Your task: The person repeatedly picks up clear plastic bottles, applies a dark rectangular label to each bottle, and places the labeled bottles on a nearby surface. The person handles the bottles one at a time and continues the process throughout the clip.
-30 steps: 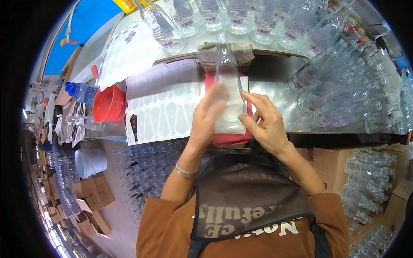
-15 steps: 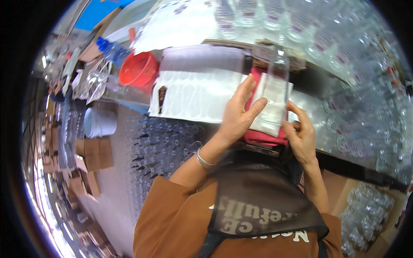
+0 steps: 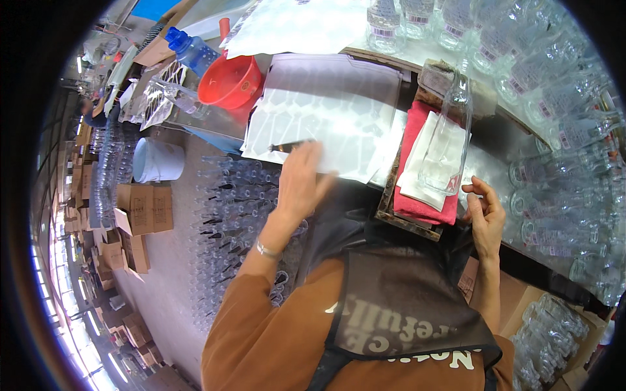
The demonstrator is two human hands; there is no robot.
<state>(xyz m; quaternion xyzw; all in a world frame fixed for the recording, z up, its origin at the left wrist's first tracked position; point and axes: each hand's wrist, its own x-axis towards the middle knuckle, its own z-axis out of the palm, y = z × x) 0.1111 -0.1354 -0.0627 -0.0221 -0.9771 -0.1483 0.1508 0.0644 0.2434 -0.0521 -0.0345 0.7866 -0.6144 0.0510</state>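
At the left of the frame, open cartons (image 3: pixel 145 208) stand on the floor; a white bucket (image 3: pixel 158 160) stands just above them; in the upper left, a blue bottle (image 3: pixel 195 55) leans beside a red basin (image 3: pixel 227 83); below these, many bottles (image 3: pixel 228 218) fill a patch of floor. Left of centre, the left hand (image 3: pixel 301 182), blurred, is over the lower edge of some white sheets (image 3: pixel 339 98), its fingertips near a small dark patch; whether it grips a sheet, I cannot tell; the two hands are well apart.

Right of centre, a clear bottle (image 3: pixel 451 140) lies aslant, base toward the bottom of the frame, neck on a padded block (image 3: pixel 435 77); under its body are a white cloth (image 3: pixel 412 174) and a red cloth (image 3: pixel 409 207), set on a wooden stand (image 3: pixel 417 228). The right hand (image 3: pixel 486 215) is just beside the bottle's base, fingers loosely bent, thumb apart from the fingertips, nothing seen in it; at the upper right, labelled bottles (image 3: pixel 450 26) stand in rows; at the right, more bottles (image 3: pixel 554 176) lie stacked; at the lower right, a box (image 3: pixel 518 287) holds others.
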